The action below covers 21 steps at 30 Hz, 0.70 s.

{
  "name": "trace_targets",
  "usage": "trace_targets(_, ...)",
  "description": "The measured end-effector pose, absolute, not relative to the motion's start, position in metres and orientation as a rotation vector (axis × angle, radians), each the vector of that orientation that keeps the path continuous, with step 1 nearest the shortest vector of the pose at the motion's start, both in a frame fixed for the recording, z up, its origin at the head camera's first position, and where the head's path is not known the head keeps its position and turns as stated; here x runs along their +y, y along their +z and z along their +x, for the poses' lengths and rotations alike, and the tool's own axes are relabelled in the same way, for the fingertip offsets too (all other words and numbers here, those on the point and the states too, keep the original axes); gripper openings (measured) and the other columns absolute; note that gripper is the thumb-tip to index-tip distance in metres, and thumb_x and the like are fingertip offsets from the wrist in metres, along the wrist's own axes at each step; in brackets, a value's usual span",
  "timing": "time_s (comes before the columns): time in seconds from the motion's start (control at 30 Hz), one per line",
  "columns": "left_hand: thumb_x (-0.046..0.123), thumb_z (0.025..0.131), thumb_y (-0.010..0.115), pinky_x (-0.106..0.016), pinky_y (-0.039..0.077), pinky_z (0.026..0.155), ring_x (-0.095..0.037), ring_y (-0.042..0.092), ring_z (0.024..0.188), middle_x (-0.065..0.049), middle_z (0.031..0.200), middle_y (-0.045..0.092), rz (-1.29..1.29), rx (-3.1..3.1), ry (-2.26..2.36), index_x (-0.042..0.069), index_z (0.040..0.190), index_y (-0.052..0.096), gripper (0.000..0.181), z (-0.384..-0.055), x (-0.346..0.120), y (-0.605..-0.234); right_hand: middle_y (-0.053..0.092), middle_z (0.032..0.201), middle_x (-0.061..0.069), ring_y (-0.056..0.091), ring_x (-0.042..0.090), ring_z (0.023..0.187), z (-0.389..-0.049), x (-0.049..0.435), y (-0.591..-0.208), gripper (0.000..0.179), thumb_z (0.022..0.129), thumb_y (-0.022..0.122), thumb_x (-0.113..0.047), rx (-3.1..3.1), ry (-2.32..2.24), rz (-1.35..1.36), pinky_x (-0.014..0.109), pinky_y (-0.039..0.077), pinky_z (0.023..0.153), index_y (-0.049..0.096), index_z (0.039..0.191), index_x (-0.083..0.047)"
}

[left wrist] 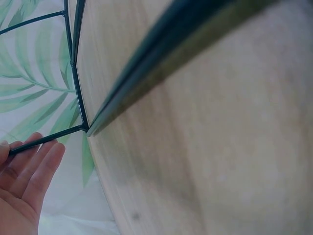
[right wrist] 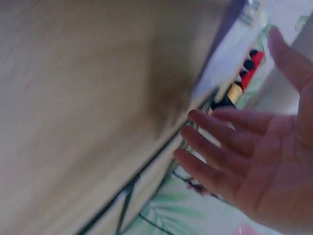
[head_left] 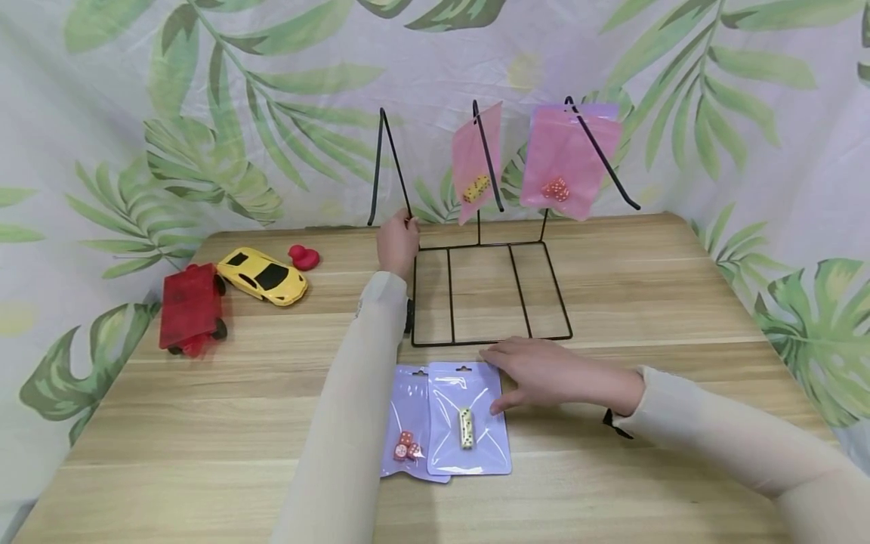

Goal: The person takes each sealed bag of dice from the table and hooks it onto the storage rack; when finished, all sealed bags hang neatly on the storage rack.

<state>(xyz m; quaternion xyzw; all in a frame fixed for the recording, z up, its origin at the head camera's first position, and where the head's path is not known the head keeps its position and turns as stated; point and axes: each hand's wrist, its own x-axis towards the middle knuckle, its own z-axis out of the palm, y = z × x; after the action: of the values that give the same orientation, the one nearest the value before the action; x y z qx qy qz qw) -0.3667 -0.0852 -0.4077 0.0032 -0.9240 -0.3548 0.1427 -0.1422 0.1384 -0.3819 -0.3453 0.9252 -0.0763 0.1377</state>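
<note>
A black wire rack stands on the wooden table, its hooks rising at the back. My left hand grips its rear left upright; in the left wrist view the thumb and fingers meet around that wire. Over the rack's front bar reaches my right hand, fingers extended, beside a purple zip bag of yellow dice. This bag overlaps another purple bag with red dice, partly hidden by my left sleeve. In the right wrist view the right palm holds nothing.
A pink bag with yellow dice hangs on the middle hook. On the right hook hangs a pink bag with red dice, a purple one behind it. At left lie a yellow toy car, a red toy vehicle and a red duck.
</note>
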Motion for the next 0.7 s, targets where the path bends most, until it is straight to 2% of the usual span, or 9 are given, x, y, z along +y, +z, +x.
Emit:
trace_targets(0.1, 0.025, 0.106, 0.047, -0.039, 0.048, 0.067, -0.027, 0.058, 0.069, -0.014, 0.080, 0.066, 0.017, -2.669, -1.013, 0.005, 0.096, 0.063, 0.027, -0.366, -0.085, -0.407, 0.063, 0.118, 0.008, 0.059, 0.023, 0.105, -0.145, 0.127, -0.387, 0.076, 0.080, 0.075, -0.056, 2.722, -0.225, -0.960, 0.043, 0.051, 0.090, 0.058, 0.135, -0.006)
trace_targets(0.17, 0.024, 0.106, 0.047, -0.039, 0.048, 0.067, -0.027, 0.058, 0.069, -0.014, 0.081, 0.066, 0.016, -2.671, -1.010, 0.005, 0.095, 0.062, 0.027, -0.365, -0.085, -0.407, 0.061, 0.109, 0.004, 0.057, 0.019, 0.097, -0.148, 0.121, -0.391, 0.071, 0.079, 0.077, -0.055, 2.742, -0.224, -0.905, 0.039, 0.051, 0.083, 0.062, 0.130, -0.009)
trace_targets(0.4, 0.023, 0.106, 0.047, -0.039, 0.047, 0.067, -0.027, 0.057, 0.069, -0.014, 0.082, 0.066, 0.018, -2.670, -1.018, 0.005, 0.096, 0.062, 0.026, -0.365, -0.084, -0.405, 0.063, 0.106, 0.002, 0.058, 0.018, 0.098, -0.155, 0.112, -0.398, 0.062, 0.075, 0.083, -0.050, 2.739, -0.246, -0.815, 0.038, 0.051, 0.083, 0.063, 0.118, -0.010)
trace_targets(0.53, 0.021, 0.105, 0.049, -0.040, 0.048, 0.067, -0.028, 0.057, 0.070, -0.014, 0.083, 0.066, 0.019, -2.663, -1.034, 0.005, 0.097, 0.063, 0.023, -0.367, -0.084, -0.406, 0.060, 0.104, 0.001, 0.055, 0.017, 0.093, -0.155, 0.112, -0.398, 0.056, 0.073, 0.085, -0.046, 2.743, -0.265, -0.794, 0.036, 0.050, 0.080, 0.062, 0.109, -0.010)
trace_targets(0.7, 0.022, 0.105, 0.049, -0.040, 0.047, 0.067, -0.028, 0.056, 0.069, -0.014, 0.080, 0.064, 0.016, -2.653, -1.027, 0.005, 0.095, 0.062, 0.024, -0.366, -0.085, -0.407, 0.063, 0.102, -0.001, 0.056, 0.014, 0.089, -0.156, 0.115, -0.397, 0.043, 0.080, 0.081, -0.039, 2.726, -0.326, -0.764, 0.035, 0.050, 0.078, 0.061, 0.107, -0.013)
